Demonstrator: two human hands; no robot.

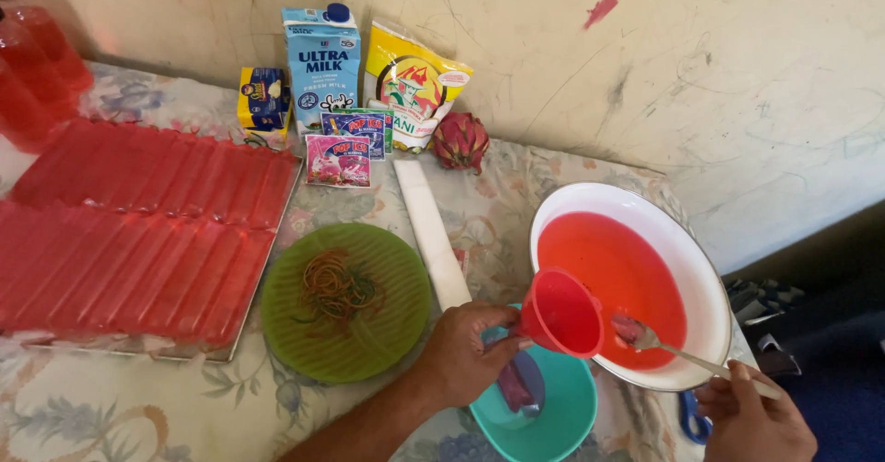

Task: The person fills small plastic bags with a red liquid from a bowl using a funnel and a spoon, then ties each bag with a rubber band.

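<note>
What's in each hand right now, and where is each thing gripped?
The left hand holds a red funnel by its rim, over the teal bowl. The right hand holds a metal spoon by the handle's end, its bowl over the red liquid.

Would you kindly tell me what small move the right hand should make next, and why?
Probably tip the spoon into the red funnel: the right hand holds it just above the red liquid, beside the funnel, which the left hand steadies over the teal bowl.

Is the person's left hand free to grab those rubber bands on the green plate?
Probably not right away: the left hand holds the red funnel over the teal bowl, though the rubber bands lie uncovered close beside it.
</note>
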